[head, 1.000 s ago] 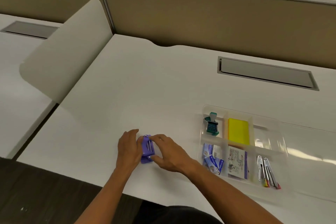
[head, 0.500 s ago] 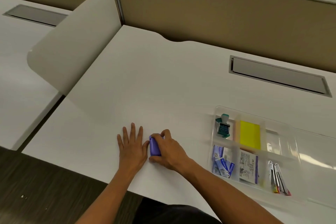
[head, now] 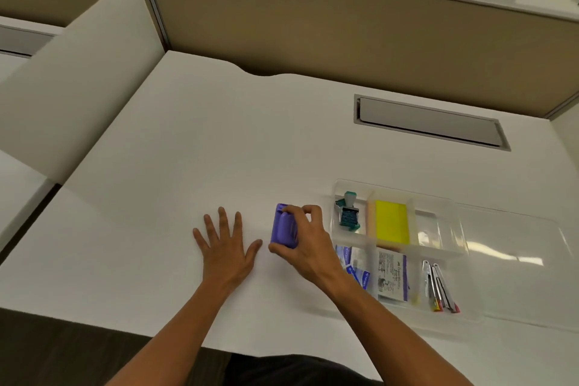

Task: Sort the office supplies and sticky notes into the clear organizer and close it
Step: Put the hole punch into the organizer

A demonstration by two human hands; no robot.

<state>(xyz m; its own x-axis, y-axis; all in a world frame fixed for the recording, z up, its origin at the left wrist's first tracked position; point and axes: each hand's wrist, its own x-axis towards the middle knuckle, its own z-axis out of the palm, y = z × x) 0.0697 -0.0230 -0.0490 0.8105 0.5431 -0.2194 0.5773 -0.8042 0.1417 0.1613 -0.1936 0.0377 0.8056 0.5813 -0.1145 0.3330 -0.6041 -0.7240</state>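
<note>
Stapler point(head: 284, 226), purple, is clamped in the right hand point(head: 308, 241), long axis running 12 to 6 o'clock. Left hand point(head: 226, 243) lies flat and empty on the desk point(head: 188, 150), at 9 o'clock. Clear organizer point(head: 451, 216) sits at 3 o'clock, nearer the right hand.

Clear glossy plastic organizer point(head: 445, 197), matt white desk point(head: 219, 135) – smooth purple plastic stapler point(head: 283, 226)
</note>
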